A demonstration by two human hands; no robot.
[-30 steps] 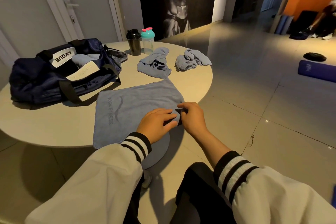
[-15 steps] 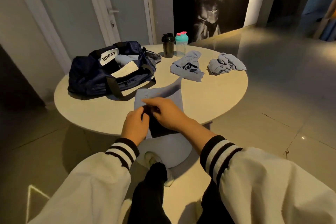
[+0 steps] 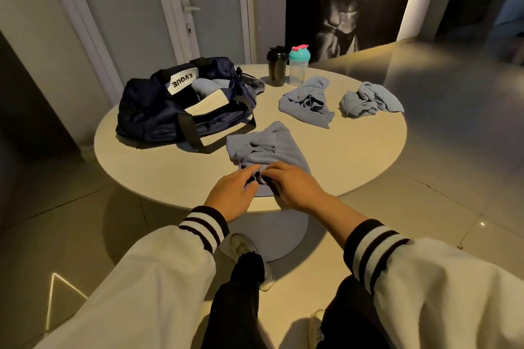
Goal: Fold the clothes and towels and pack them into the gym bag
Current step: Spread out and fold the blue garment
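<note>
Blue towel point(image 3: 269, 147) lies bunched at the round table's point(image 3: 354, 156) near edge. The left hand point(image 3: 232, 193) and right hand point(image 3: 295, 187) both pinch its near fold with curled fingers. The open gym bag point(image 3: 158, 110) sits just beyond on the left. Two crumpled cloths point(image 3: 306, 105) and two shaker bottles point(image 3: 276, 66) lie farther back.

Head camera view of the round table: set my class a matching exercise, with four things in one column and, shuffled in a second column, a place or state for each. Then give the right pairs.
Column A
1. gym bag
2. black shaker
3. teal-lidded bottle
4. towel

Column B
a. pinched by the left hand and right hand at the near edge of the table
b. unzipped, cloth inside, on the table's left
c. clear body, pink spout cap
d. dark all over, at the table's far edge

Pairs: 1-b, 2-d, 3-c, 4-a
</note>
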